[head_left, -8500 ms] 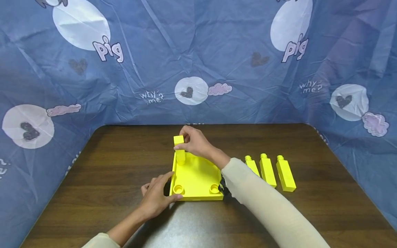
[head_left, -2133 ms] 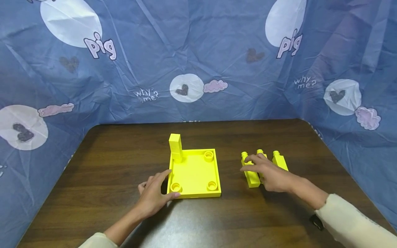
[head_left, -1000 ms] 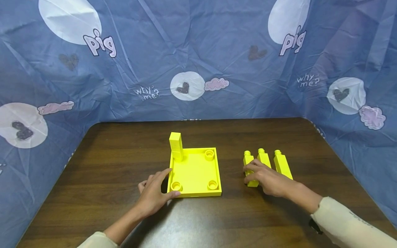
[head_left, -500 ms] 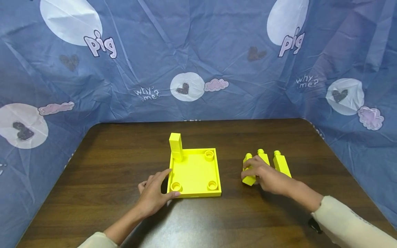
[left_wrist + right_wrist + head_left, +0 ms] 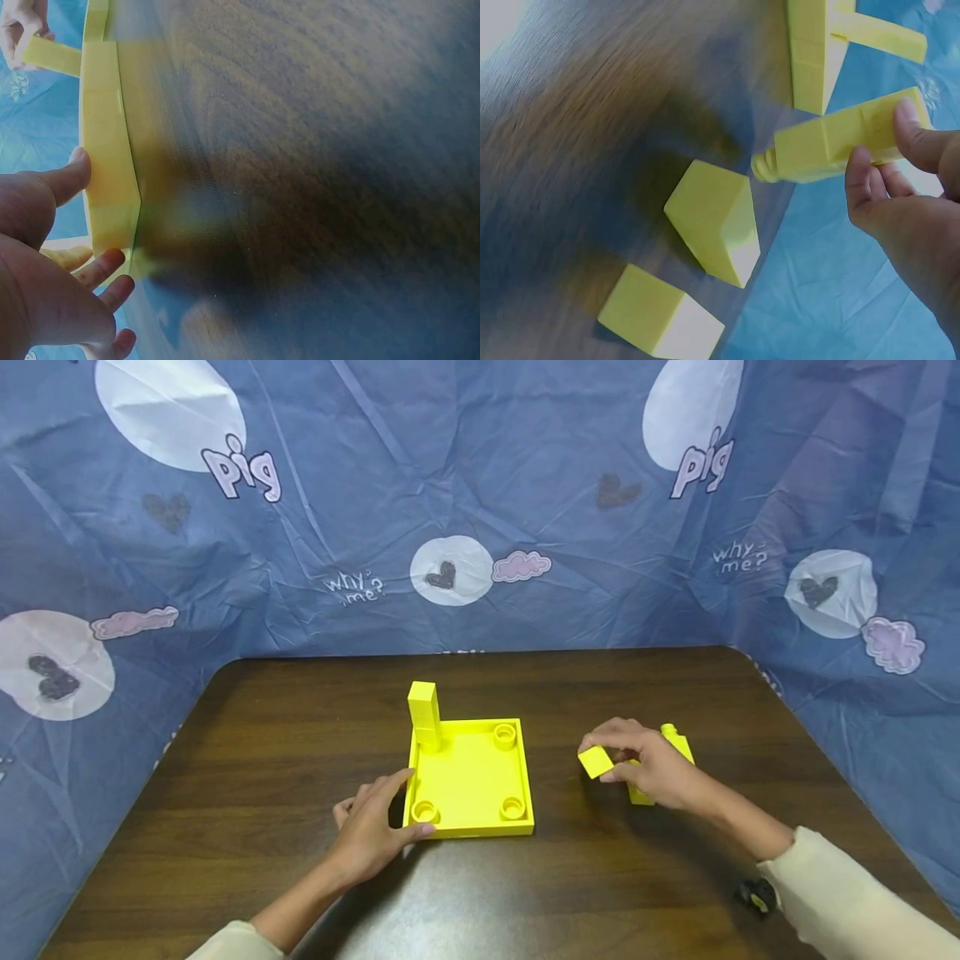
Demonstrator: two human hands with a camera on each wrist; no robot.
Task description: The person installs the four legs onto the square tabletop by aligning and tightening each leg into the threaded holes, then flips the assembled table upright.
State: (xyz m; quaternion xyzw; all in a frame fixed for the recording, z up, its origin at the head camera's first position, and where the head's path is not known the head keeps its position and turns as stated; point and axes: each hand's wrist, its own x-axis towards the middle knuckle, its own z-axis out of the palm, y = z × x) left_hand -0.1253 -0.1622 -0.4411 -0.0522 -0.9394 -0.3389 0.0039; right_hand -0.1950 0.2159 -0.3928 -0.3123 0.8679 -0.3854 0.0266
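A square yellow toy tabletop lies underside up, with round sockets in its corners. One yellow table leg stands upright in the far left corner. My left hand grips the near left corner, thumb on the front wall and fingers along the left side. Right of the tabletop, my right hand pinches another yellow leg between thumb and fingers, raised and tilted. Its square end faces the head camera; the right wrist view shows its threaded tip pointing away from the palm.
Two more yellow legs lie on the brown wooden table: one leg partly under my right hand, the other leg just beyond it. A blue printed cloth hangs behind the table and along its sides.
My right hand first fitted the upright leg into the far left corner, then moved to the lying legs. It has since picked up the leftmost one and tipped it up. My left hand has stayed put.
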